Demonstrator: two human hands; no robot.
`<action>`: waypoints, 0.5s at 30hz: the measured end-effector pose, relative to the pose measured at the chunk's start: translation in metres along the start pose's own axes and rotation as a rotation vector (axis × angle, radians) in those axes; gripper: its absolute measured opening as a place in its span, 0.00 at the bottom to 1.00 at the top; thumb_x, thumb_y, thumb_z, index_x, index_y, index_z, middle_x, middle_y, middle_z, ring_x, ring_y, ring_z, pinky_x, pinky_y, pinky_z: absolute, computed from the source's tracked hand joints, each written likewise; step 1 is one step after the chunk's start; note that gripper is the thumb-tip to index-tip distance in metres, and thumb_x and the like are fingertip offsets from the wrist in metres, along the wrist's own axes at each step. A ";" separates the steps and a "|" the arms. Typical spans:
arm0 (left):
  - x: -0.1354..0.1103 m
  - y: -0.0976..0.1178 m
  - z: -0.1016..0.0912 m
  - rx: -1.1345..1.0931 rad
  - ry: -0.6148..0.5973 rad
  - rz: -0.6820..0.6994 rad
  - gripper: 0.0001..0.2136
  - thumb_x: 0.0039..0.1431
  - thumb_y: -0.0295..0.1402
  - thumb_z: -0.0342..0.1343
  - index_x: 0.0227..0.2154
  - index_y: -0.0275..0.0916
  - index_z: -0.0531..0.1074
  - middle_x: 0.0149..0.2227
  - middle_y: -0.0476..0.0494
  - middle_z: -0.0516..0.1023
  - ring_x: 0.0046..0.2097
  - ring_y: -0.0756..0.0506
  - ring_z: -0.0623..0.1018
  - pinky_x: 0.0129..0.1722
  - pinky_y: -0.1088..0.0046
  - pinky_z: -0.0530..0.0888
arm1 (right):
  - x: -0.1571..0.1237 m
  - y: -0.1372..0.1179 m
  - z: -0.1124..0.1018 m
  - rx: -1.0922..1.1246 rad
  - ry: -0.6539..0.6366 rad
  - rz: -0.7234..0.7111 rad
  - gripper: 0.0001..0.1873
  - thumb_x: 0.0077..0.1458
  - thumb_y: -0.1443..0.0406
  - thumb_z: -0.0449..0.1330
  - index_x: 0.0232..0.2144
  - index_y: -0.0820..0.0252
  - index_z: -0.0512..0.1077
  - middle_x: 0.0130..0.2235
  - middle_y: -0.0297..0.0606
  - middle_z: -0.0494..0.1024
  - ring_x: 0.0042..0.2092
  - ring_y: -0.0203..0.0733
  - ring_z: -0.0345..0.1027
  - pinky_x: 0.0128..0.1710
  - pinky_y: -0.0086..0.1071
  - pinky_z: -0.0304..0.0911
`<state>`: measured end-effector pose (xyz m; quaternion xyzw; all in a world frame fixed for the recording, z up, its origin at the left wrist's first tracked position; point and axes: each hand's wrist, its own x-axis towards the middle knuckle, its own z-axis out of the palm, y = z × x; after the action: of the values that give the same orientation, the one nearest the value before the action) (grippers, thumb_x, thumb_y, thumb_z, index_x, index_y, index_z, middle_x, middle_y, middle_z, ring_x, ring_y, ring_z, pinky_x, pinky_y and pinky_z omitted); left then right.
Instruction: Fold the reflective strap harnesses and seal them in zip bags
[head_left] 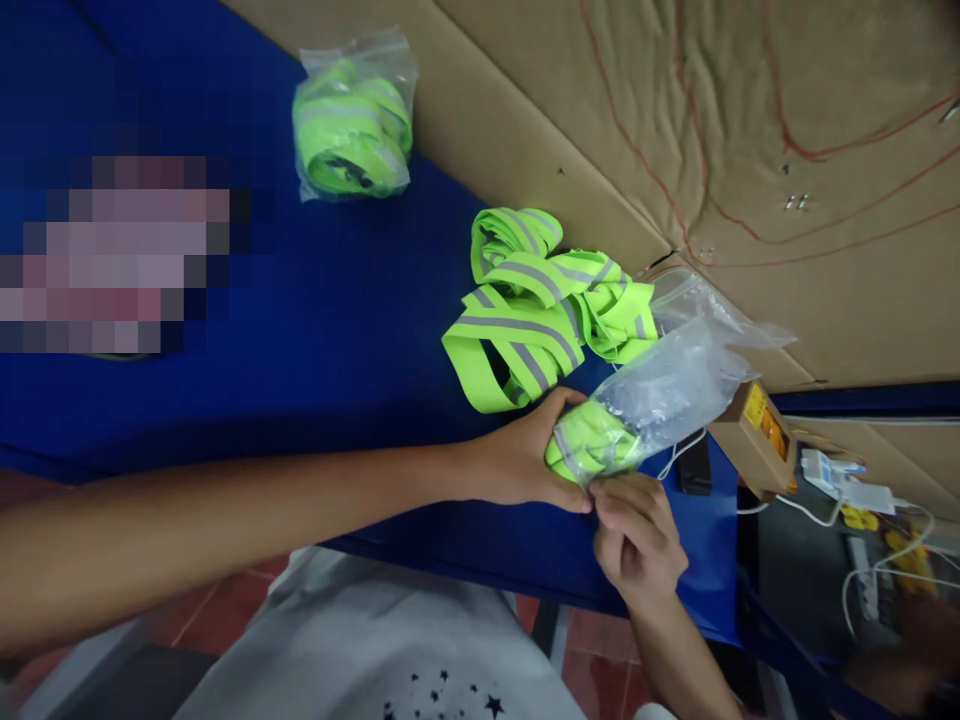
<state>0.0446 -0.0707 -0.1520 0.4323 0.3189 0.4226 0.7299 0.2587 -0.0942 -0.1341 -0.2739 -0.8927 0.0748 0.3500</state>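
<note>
My left hand (521, 455) is wrapped round one end of a clear plastic bag (667, 385) with a bundled neon-green reflective belt (596, 440) in that end. Close beside it, my right hand (641, 530) is closed, with thumb and fingers pinched at the bag's near edge. The bag's other end is loose and crumpled, pointing to the upper right. Just beyond my left hand lies a loose heap of green reflective straps (525, 320) with grey stripes.
A filled bag of green straps (352, 135) lies farther back on the blue table (337, 330). Cardboard panels (525, 90) rise behind. At the right are a small cardboard box (754, 440), a black phone-like object (693, 468) and white cables. A patch at left is pixelated.
</note>
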 end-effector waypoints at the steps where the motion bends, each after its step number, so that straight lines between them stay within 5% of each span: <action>1: 0.000 -0.001 -0.001 -0.031 -0.036 -0.018 0.40 0.39 0.28 0.74 0.55 0.37 0.61 0.47 0.43 0.74 0.50 0.41 0.75 0.49 0.64 0.73 | -0.003 0.002 -0.001 -0.006 0.018 0.000 0.17 0.63 0.76 0.59 0.50 0.54 0.75 0.42 0.39 0.82 0.41 0.45 0.78 0.40 0.43 0.74; 6: 0.000 0.000 0.002 -0.136 -0.082 -0.127 0.37 0.48 0.41 0.74 0.58 0.36 0.64 0.52 0.37 0.77 0.54 0.37 0.77 0.53 0.59 0.73 | -0.007 0.004 -0.002 -0.061 0.008 -0.005 0.20 0.63 0.74 0.60 0.55 0.54 0.72 0.42 0.40 0.81 0.42 0.47 0.77 0.41 0.44 0.74; 9: 0.002 0.008 0.006 -0.168 0.050 -0.070 0.26 0.58 0.47 0.67 0.54 0.37 0.71 0.52 0.39 0.80 0.54 0.38 0.78 0.54 0.60 0.74 | 0.000 0.005 0.003 -0.044 0.227 -0.014 0.22 0.58 0.72 0.67 0.53 0.49 0.72 0.43 0.37 0.75 0.40 0.43 0.73 0.39 0.40 0.72; 12: 0.000 0.017 0.009 -0.192 0.136 0.029 0.26 0.59 0.46 0.67 0.56 0.40 0.71 0.52 0.40 0.81 0.55 0.37 0.79 0.54 0.61 0.76 | 0.004 0.006 0.008 0.160 0.453 0.272 0.23 0.57 0.59 0.71 0.52 0.48 0.70 0.44 0.37 0.70 0.39 0.42 0.70 0.39 0.38 0.70; 15: -0.005 0.021 0.013 -0.204 0.135 0.157 0.27 0.60 0.45 0.66 0.58 0.40 0.68 0.56 0.40 0.79 0.58 0.37 0.78 0.57 0.60 0.76 | 0.000 0.003 0.013 0.528 0.198 0.674 0.28 0.58 0.44 0.66 0.53 0.51 0.70 0.42 0.41 0.75 0.42 0.46 0.73 0.42 0.39 0.72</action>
<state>0.0460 -0.0738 -0.1276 0.3500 0.2879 0.5367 0.7117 0.2511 -0.0905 -0.1448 -0.4568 -0.6659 0.3838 0.4480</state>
